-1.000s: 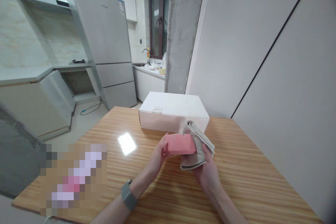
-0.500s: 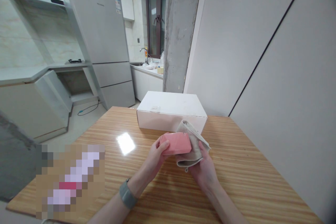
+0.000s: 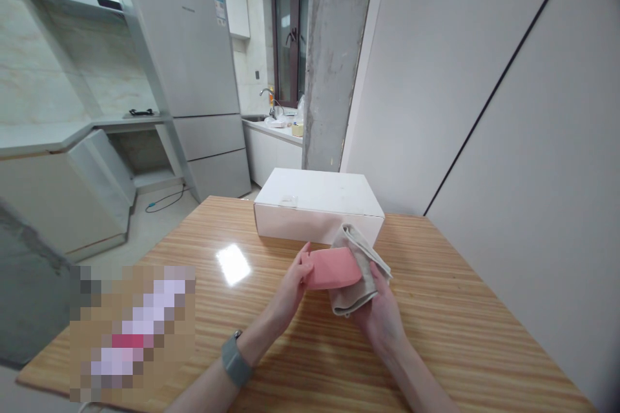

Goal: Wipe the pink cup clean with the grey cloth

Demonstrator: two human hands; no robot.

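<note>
**Kitchen table, pink block (image 3: pixel 334 268) against a folded cloth (image 3: pixel 349 302)**

Wooden table (image 3: pixel 450 329) with a striped grain, standing in a pale kitchen. A white box (image 3: pixel 317 197) sits shut on its far edge, and a pixelated patch (image 3: pixel 132 329) hides whatever lies at the near left corner.

Both hands are over the table, just in front of the box. The left hand (image 3: pixel 290 290), with a grey watch (image 3: pixel 236 359) on its wrist, is half closed, its fingers curled around the left end of the block. The right hand (image 3: pixel 380 316) is cupped and gripping the cloth, which is folded into a thick strip and stands up behind the block's right end. The block is held off the table between the two hands, tilted slightly, pressed against the cloth.

Farther off stand a concrete pillar (image 3: pixel 336 58) and a tall grey fridge (image 3: pixel 181 45). Beyond the fridge, a faucet (image 3: pixel 268 95) rises at the counter under a dark-framed window (image 3: pixel 288 26). A blue-tipped cable (image 3: pixel 165 204) lies on the floor near the fridge's foot.
</note>
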